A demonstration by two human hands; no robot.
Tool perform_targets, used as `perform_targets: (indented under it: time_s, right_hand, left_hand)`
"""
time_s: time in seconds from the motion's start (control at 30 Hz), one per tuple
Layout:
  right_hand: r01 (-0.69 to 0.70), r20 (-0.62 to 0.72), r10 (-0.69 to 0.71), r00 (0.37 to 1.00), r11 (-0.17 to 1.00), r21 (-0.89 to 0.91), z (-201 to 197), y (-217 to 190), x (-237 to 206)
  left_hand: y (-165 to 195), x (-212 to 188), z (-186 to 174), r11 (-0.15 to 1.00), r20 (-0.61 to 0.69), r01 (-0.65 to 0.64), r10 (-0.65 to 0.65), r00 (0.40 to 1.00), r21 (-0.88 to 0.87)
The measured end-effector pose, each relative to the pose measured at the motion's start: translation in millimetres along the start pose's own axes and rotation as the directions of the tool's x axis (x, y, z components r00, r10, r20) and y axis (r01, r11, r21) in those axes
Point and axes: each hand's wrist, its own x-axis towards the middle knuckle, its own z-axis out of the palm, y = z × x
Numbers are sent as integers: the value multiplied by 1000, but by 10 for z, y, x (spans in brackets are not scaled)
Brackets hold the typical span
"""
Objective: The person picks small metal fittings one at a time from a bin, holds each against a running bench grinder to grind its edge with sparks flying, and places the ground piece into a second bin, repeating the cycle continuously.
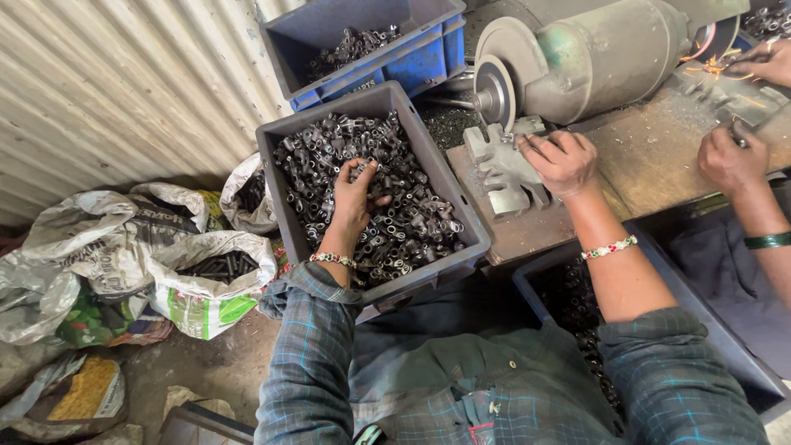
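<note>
- Corrugated metal wall (pixel 107 91) behind, sacks on the floor.
- Left hand (pixel 356 194) was dug into the grey crate (pixel 276 165) of small metal parts (pixel 412 222), fingers curled around a few.
- Right hand (pixel 563 161) lay loosely curled, empty I think, beside the notched metal jig (pixel 503 169), at the bench grinder wheel (pixel 494 91).

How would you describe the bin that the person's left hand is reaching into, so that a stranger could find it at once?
Start at the bench grinder on the wooden workbench; just left of the bench stands a grey plastic bin. It is heaped with small dark metal parts, and the left hand is dug into them. Unlike the blue bin behind it, it is grey and nearly full.
</note>
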Motion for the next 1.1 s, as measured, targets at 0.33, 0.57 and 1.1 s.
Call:
perform_targets:
  time_s: [0.33,0.57,1.1]
  right_hand:
    - [-587,391,501,772,798,137,345,-51,106]
    - [-801,458,735,499,593,-78,521,-261,232]
    - [-128,-121,123,985,991,-29,-495,-514,-68]
  left_hand:
    - [-35,58,-9,1000,22,-12,12,1000,-10]
    - [-72,79,-34,1000,-10,-14,14,1000,-20]
    - [-84,45,-2,1000,33,-12,13,999,-1]
